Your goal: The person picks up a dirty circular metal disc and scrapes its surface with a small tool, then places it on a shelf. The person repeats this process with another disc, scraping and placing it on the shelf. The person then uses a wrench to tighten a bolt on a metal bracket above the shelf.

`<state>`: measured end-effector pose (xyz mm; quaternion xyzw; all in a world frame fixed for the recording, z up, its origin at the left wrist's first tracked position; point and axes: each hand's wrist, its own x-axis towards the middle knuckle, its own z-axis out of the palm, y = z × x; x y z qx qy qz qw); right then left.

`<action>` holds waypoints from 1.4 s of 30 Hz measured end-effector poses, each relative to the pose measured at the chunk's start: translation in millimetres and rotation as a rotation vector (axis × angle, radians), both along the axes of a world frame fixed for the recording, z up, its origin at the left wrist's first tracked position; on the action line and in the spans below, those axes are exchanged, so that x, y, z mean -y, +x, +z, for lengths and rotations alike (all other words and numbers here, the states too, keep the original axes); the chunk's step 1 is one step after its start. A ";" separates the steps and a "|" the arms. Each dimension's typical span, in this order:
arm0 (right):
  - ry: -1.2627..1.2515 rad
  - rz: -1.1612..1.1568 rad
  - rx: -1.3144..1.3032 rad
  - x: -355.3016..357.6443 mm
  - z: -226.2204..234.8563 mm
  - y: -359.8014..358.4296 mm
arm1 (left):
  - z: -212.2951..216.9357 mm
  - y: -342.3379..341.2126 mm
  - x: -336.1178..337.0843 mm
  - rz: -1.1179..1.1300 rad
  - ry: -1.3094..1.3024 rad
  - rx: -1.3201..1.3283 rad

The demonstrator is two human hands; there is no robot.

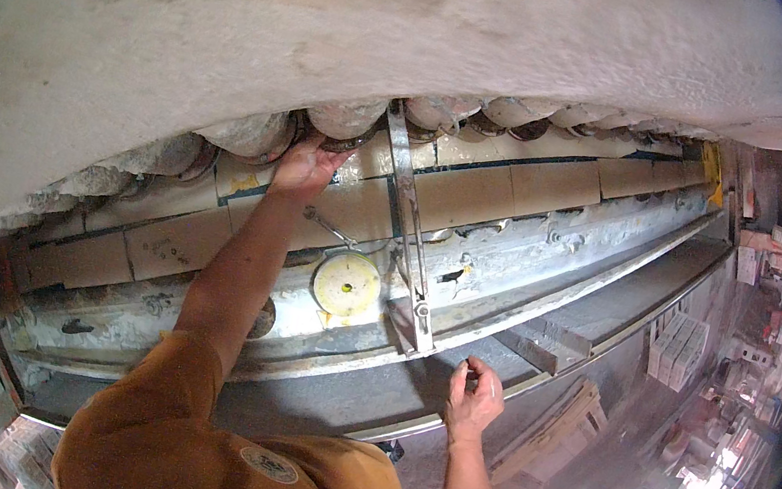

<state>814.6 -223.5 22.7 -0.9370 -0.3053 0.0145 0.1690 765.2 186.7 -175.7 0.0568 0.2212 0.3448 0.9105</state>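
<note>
My left arm stretches up and forward, and my left hand (307,171) is at the underside of a rounded, crusted machine head (347,121). Its fingers look extended beside the dark lower rim of that head; their tips are partly hidden. Below the hand lie flat beige tiles (364,208) in a row, wet and shiny in places. My right hand (475,401) is raised near the front rail, fingers curled with thumb and forefinger pinched. A tiny dark spot shows at the pinch, too small to name. Between the arms sits a round pale-yellow disc (346,283).
A slanted metal bar (407,191) rises from the front rail (333,362) to the heads. A big off-white housing (423,27) hangs overhead. Below runs a grey trough (332,403). At right stand a stack of pale boxes (676,350) and a wooden pallet (553,433).
</note>
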 end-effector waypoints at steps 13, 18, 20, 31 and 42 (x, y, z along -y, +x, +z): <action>0.680 -0.044 -0.914 -159.2 -13.2 -21.1 | -3.6 7.7 1.9 0.020 0.006 0.050; 0.696 -0.040 -1.101 -253.9 -78.9 -14.7 | -5.9 -0.9 -5.7 -0.010 0.162 0.054; 0.814 -0.078 -1.128 -273.1 -105.6 -7.2 | -8.1 -0.3 -4.7 -0.046 0.139 0.088; 0.865 -0.030 -0.654 -319.9 -164.1 13.8 | -20.9 -2.1 -3.2 -0.013 0.072 0.143; 0.695 0.059 -0.570 -329.3 -129.6 14.6 | -46.0 -12.4 -26.6 -0.142 -0.142 0.177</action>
